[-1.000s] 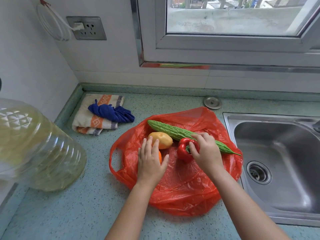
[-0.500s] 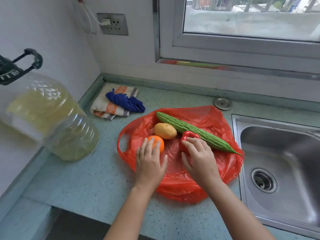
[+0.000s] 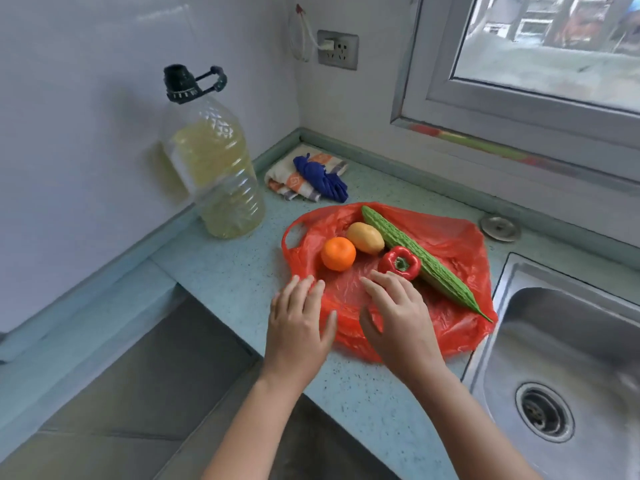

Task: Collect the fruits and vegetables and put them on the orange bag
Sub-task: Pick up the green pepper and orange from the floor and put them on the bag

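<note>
both hands loose and wide, holding nothing. your left hand (image 3: pixel 299 327) hovers at the near left edge of the orange bag (image 3: pixel 450 244), fingers spread; your right hand (image 3: pixel 398 317) is over the bag's near middle, fingertips just beside the red pepper (image 3: pixel 400 263); touching or not, cannot tell. the bag lies spread flat on the counter (image 3: pixel 225 271), used as a mat rather than a sack, one handle loop showing at its left. on it: an orange (image 3: pixel 338 253) toward the left, a potato (image 3: pixel 365 238) touching it behind, the pepper near the middle against a long green gourd (image 3: pixel 426 261) that runs diagonally to the right edge, its tip reaching the rim. judgement: the collecting looks done, no other produce in view on the counter, so this step is the let-go. lift your hands straight up; dragging a palm would pull the thin plastic and set the orange rolling. if it wobbles, nudge it against the potato. other containers: a big plastic bottle (image 3: pixel 214 168) by the wall, capped, holding yellowish liquid to well above half. the sink (image 3: pixel 571 341) sits just right of the bag, drain showing. folded cloths (image 3: pixel 304 174) lie in the far corner.
</note>
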`<state>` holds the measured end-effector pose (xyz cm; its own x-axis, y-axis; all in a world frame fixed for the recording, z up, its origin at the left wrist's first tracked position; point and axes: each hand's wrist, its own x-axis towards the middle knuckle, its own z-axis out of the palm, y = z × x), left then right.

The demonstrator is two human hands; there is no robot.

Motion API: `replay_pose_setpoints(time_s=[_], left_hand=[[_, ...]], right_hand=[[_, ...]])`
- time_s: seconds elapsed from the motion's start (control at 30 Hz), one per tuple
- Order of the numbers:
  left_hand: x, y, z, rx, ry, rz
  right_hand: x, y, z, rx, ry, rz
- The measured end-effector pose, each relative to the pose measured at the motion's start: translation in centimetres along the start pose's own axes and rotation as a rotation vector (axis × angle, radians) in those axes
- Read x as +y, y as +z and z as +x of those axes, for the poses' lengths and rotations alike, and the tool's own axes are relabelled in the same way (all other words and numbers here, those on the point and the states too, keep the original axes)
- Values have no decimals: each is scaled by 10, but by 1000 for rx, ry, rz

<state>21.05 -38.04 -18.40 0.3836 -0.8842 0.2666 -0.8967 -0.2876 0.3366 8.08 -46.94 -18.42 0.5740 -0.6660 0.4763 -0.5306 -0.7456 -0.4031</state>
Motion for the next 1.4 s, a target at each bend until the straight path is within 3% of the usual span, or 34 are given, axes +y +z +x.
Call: replay_pose_setpoints(time_s=[0.53, 0.8, 1.4], left_hand=[[-3, -59, -117, 257, -347, 137], [-25, -94, -199, 350, -512, 191], [23, -127, -504, 512, -911, 226]], right_hand=[[-75, -19, -33, -221, -311, 194], [-147, -3, -66, -227, -477, 313], [-291, -49, -303, -494, -838, 387]])
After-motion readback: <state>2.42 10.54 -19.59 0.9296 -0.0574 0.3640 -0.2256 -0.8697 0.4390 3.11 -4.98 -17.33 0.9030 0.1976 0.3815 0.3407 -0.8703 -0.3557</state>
